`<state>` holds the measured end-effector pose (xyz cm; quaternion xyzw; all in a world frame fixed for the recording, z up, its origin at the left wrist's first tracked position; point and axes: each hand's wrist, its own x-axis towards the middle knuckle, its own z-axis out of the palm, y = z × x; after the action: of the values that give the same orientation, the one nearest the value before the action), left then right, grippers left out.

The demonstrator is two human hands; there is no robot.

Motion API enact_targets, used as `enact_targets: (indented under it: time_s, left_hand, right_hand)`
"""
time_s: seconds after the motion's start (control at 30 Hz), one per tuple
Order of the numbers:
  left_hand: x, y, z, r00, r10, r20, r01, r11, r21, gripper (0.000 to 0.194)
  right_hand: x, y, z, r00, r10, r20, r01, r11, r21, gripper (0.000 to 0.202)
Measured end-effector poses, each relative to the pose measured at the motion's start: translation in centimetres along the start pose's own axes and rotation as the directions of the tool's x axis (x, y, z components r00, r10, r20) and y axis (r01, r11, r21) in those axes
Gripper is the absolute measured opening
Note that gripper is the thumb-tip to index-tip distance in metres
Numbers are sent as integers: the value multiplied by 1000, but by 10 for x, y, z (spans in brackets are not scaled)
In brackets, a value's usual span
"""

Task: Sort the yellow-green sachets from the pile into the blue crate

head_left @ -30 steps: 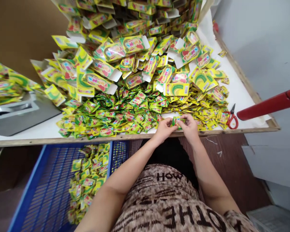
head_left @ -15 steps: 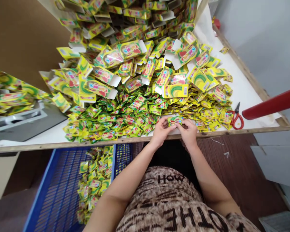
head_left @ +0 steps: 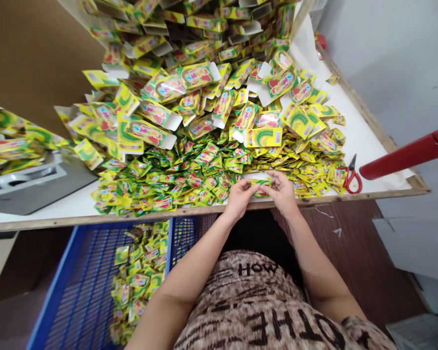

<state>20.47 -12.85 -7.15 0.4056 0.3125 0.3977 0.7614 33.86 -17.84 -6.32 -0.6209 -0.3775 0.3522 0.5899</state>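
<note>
At the table's front edge, my left hand (head_left: pixel 238 198) and my right hand (head_left: pixel 283 195) hold a small green-and-yellow packet (head_left: pixel 262 183) between them. Thumbs and fingertips pinch it from both sides and hide part of it; I cannot tell if it is one packet or several together. Just beyond my left hand spreads a heap of green packets (head_left: pixel 204 180) with red fruit pictures. Yellow packets (head_left: pixel 310 170) lie beyond my right hand. Behind both heaps, small printed cartons (head_left: pixel 199 75) are piled high, many with end flaps open.
Red-handled scissors (head_left: pixel 352 181) lie on the right of the table, near a slanting red pole (head_left: pixel 405 154). A tape dispenser (head_left: pixel 32 182) stands at the left. Below the edge, a blue crate (head_left: pixel 67 287) holds several filled cartons or packets (head_left: pixel 142 277). Brown cardboard (head_left: pixel 32 53) rises at back left.
The packet has tilted in my fingers and shows a narrower side. My right fingers have shifted up around its end. The whole view has slid slightly.
</note>
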Motion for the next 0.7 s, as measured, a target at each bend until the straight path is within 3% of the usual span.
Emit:
enact_targets:
  time_s: [0.07,0.17,0.3,0.4,0.5,0.6,0.7]
  left_hand:
    - [1,-2,0,998,8,-64,-9,1000,-19,25]
    - [2,-2,1,992,70,-109,-66,997,47,29]
    - [-1,-2,3,997,72,-31,-67,986,150,31]
    - [-4,-4,4,996,79,-48,-66,971,229,32]
    - [-4,-2,4,993,117,-11,-102,903,418,31]
    - [7,10,6,973,200,117,-227,717,660,46]
    - [31,28,16,935,177,308,-350,613,708,70]
  right_hand:
    - [-2,0,4,1000,-1,-1,1,1000,-17,53]
    - [-5,2,8,999,-19,-33,13,984,-177,33]
    - [-6,3,7,990,-137,-17,117,900,-420,33]
    - [-4,2,1,989,-125,76,145,903,-404,30]
    - [-4,0,-9,993,-16,115,53,944,-326,34]
    - [-6,-2,-18,991,77,107,-55,980,-193,38]
    - [-4,-2,-24,995,98,1,-98,993,-64,37]
